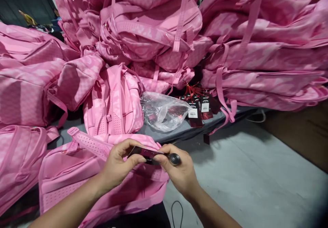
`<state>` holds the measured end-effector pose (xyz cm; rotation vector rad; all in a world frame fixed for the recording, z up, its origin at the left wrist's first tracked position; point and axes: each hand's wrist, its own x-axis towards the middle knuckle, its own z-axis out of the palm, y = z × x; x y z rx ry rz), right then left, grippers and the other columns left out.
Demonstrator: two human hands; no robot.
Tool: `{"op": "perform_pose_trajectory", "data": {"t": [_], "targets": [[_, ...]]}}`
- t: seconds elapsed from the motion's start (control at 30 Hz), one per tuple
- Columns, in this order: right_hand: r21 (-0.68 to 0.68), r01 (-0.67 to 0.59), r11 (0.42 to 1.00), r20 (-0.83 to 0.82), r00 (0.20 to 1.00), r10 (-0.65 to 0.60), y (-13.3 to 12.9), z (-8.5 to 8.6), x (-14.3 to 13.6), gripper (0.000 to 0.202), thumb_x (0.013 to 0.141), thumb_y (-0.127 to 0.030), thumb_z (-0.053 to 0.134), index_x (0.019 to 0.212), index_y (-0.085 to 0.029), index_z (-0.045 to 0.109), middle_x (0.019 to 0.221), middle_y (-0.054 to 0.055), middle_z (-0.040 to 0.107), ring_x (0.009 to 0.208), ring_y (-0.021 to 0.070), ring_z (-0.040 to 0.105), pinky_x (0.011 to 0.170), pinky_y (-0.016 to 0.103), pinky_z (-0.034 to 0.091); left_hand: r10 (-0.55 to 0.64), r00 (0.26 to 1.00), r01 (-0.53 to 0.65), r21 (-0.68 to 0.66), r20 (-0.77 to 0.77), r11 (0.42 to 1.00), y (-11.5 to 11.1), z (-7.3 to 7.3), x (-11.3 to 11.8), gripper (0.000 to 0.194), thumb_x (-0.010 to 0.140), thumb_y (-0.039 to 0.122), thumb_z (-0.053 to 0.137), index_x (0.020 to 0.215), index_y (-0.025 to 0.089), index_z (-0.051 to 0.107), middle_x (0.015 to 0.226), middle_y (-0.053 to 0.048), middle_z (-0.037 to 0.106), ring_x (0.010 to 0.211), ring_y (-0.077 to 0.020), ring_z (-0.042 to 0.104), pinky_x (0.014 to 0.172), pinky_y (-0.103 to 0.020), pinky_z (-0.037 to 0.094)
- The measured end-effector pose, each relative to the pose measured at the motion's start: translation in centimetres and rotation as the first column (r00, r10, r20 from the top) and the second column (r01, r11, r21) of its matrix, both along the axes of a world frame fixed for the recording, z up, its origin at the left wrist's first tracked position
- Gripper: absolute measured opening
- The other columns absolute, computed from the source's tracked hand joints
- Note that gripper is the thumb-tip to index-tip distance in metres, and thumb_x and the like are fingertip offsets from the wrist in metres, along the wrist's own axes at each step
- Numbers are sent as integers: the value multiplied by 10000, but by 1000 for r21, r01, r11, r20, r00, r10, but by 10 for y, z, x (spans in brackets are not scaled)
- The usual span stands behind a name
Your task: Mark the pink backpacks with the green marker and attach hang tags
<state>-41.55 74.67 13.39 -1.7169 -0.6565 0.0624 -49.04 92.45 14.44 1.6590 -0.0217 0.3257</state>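
Observation:
My left hand (118, 165) and my right hand (179, 171) meet over a pink backpack (77, 176) lying in front of me. Both pinch a small dark card-like tag (143, 152) between thumb and fingers. My right hand also grips a small tool with a round black end (175, 158). The backpack lies flat, its perforated strap (87, 142) stretched to the left.
Pink backpacks are heaped all around: left (25, 84), centre back (151, 26) and right (269, 50). A crumpled clear plastic bag (164, 112) and a bunch of dark hang tags (198, 107) lie on the grey table (179, 129). Grey floor (251, 173) shows to the right.

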Motion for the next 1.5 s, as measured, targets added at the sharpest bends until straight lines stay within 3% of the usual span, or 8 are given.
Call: {"op": "perform_pose_trajectory", "data": {"t": [0.27,0.43,0.67,0.87,1.0,1.13,1.33,1.5], "targets": [[104,30,994,-190,982,-10,-9,-8,-2,213,818,-383,672,761,-179,693,503,-12,605,456,115,540,493,226,437,193,971,-204,63,142,977,9,0,-4,80,849,195,680,833,210,757,834,-31,700,774,-125,649,634,-186,521],[-19,598,801,-418,723,-550,-40,-66,75,547,675,-538,733,1033,-134,651,487,-28,578,391,128,511,364,211,297,245,965,-248,24,90,968,19,-4,-14,55,794,171,718,827,195,755,665,10,684,536,-93,601,518,-179,512],[-172,640,749,-343,674,-655,-22,-116,164,532,701,-411,678,1093,-53,656,500,10,586,444,194,583,440,271,369,186,955,-227,166,232,960,19,-8,-23,215,839,86,657,960,247,733,803,19,748,645,-87,674,620,-156,553],[-142,584,799,-38,803,-594,-26,-71,112,386,826,-355,607,1166,-182,672,557,-11,633,537,191,639,606,289,469,198,977,-208,138,84,968,25,-12,-18,168,893,155,620,1011,225,716,791,6,723,615,-77,642,597,-151,546],[-93,175,980,203,967,-154,-25,-9,47,201,875,-325,587,936,-217,745,823,45,731,670,173,684,626,264,514,103,995,-102,12,-16,995,12,-12,-1,137,893,195,620,972,205,731,829,-11,734,617,-78,640,558,-140,544],[-131,-65,989,247,964,96,-19,18,19,154,881,-266,597,864,-221,744,753,23,714,664,147,662,586,228,497,45,998,-46,-12,-47,999,-1,-12,11,176,883,190,619,1006,216,743,893,-18,751,659,-82,665,610,-149,565],[-265,492,829,-185,818,-545,-50,-59,88,390,756,-519,628,822,-139,683,516,26,633,435,170,570,462,266,428,274,952,-284,-57,-139,957,19,-8,0,118,856,272,662,901,176,715,678,23,671,512,-70,594,470,-143,511],[-376,566,734,-61,775,-629,-28,-104,169,440,736,-526,563,801,-105,673,467,69,619,512,248,649,534,303,452,254,953,-261,-19,-166,965,24,-10,-13,125,870,271,648,884,164,711,663,15,674,524,-66,585,499,-137,496]]}}
